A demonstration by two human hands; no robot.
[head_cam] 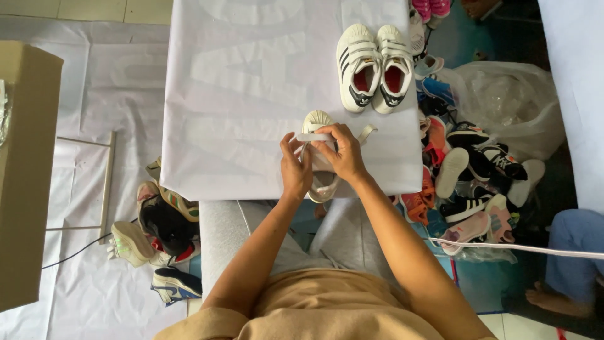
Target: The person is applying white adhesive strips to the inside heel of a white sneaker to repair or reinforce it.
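A small cream shoe [318, 121] with straps lies toe-away at the near edge of a white-covered table [239, 94]. My left hand [295, 169] grips its left side and pinches a white strap across the top. My right hand [343, 154] holds the shoe's right side, fingers on the same strap; another strap sticks out to the right. Both hands hide most of the shoe. A finished-looking pair of white shoes with dark side stripes and red insoles [374, 66] stands farther back on the table.
A heap of mixed children's shoes [472, 182] lies on the floor to the right beside a clear plastic bag [503, 101]. More shoes [160, 226] lie at the left. A cardboard box [25, 176] stands far left. Another person's leg and foot [566, 271] show at lower right.
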